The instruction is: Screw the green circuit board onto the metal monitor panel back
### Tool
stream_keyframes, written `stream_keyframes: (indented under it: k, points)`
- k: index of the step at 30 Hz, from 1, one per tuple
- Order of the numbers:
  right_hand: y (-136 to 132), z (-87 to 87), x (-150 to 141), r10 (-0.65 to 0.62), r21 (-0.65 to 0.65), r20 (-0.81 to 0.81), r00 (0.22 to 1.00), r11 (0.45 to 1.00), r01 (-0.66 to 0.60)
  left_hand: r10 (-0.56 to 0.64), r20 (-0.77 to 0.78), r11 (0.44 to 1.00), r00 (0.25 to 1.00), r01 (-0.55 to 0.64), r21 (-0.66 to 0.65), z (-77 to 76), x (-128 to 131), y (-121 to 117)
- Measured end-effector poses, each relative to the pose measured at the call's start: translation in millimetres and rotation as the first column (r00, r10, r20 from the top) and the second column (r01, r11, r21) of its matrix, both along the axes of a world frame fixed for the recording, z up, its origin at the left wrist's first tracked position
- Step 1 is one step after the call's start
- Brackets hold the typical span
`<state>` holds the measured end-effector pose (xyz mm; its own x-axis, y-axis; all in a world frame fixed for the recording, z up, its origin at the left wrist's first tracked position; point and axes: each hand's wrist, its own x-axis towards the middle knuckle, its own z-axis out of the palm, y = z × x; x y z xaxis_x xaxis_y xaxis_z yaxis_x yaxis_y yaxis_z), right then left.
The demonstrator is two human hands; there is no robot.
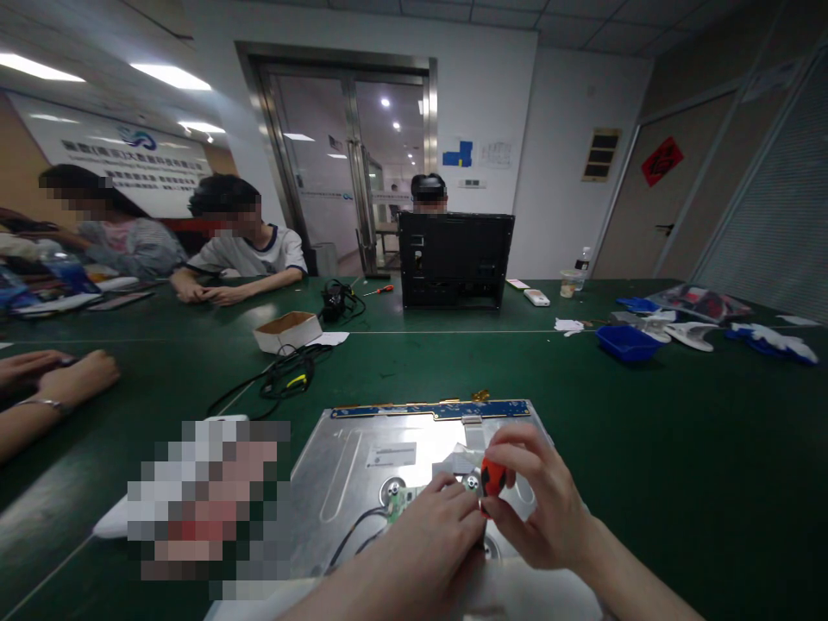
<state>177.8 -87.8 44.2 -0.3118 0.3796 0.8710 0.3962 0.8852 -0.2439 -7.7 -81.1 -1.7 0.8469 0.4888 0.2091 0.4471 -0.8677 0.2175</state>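
Over metal panel, right hand pinches red-black screwdriver; left hand palm-down, grip unclear.

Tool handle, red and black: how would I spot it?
On the green table, find the large silver panel. Over it, the right hand holds the handle. Its red and black stand out from the bare metal and green circuit board.
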Motion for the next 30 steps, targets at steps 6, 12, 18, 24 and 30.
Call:
stream_keyframes:
  k: [6, 12, 18, 24, 30]
  points:
    - [2.6, -2.7, 0.3, -0.031, 0.034, 0.001, 1.0, 0.999, 0.031, 0.012, -0.003, 0.999, 1.0, -0.012, -0.048, 0.3, 0.6, 0.0]
    - [0.3, 0.6, 0.5, -0.013, 0.036, 0.012, 1.0, 0.999, 0.012, 0.017, -0.024, 0.998, 1.0, -0.018, -0.053, 2.2, 1.0, -0.8]
    - [-0.6, -6.3, 2.4, 0.052, -0.028, -0.023, 0.998, 0.998, -0.053, 0.02, -0.016, 0.999, 1.0, -0.02, -0.04, -1.3, -0.1, 0.1]
    - [-3.6, -16.5, 2.3, -0.042, -0.106, -0.051, 0.998, 0.994, 0.037, 0.006, -0.011, 0.999, 1.0, -0.007, -0.031, -4.8, -1.0, 1.4]
    - [-2.0, -7.9, -0.1, 0.003, -0.077, -0.049, 0.999, 0.997, -0.006, 0.012, -0.034, 0.999, 0.999, -0.013, -0.042, 1.4, -0.7, -1.3]
